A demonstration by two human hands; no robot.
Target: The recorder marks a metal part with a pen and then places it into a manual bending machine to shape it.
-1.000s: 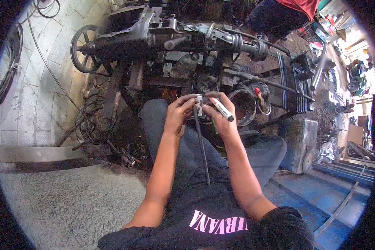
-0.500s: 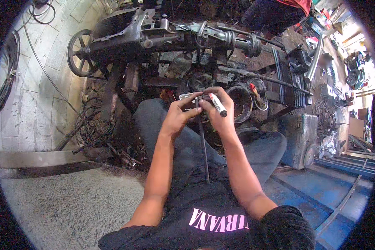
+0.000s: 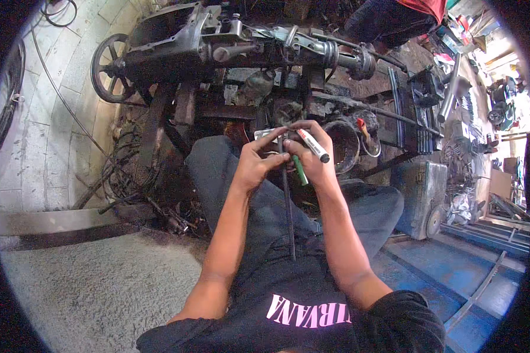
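Note:
Both my hands come together in front of my lap over a thin dark rod, which runs down toward my shirt. My left hand is closed, with thumb and fingers pinching near the rod's upper end. A flat, whitish-silver piece shows just beyond its fingers; its kind is unclear. My right hand is closed too, with a white marker with a black cap lying across its fingers. Below its thumb a slim green stick-like thing sticks out. The fingertips overlap, hiding the rod's top.
A greasy vehicle axle assembly with a spoked wheel lies across the far side. A round metal drum is beyond my right hand, and a grey-blue case stands at the right. Cables hang left; a person in dark trousers is at the back.
The green stick-like thing has come into view under my right hand. More of the whitish-silver piece shows beyond my left fingers. Both hands stay almost in place.

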